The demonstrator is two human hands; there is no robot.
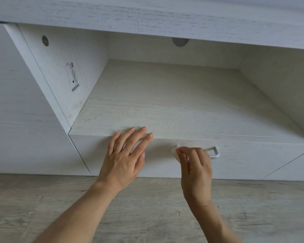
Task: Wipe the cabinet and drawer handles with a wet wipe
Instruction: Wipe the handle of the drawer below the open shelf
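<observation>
Wiping the drawer handle [212, 152] looks like the step in hand: the right hand [195, 165] pinches the wet wipe [175, 151] against its left end, while the left hand [125, 153] lies flat and open on the drawer front [244, 162]. Next move is probably sliding the wipe along to the bare right end

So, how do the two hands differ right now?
The left hand lies flat, fingers straight and spread, on the drawer front; the right hand is curled, pinching the wet wipe. The left hand holds nothing; the right hand is at the handle. Both are bare.
</observation>
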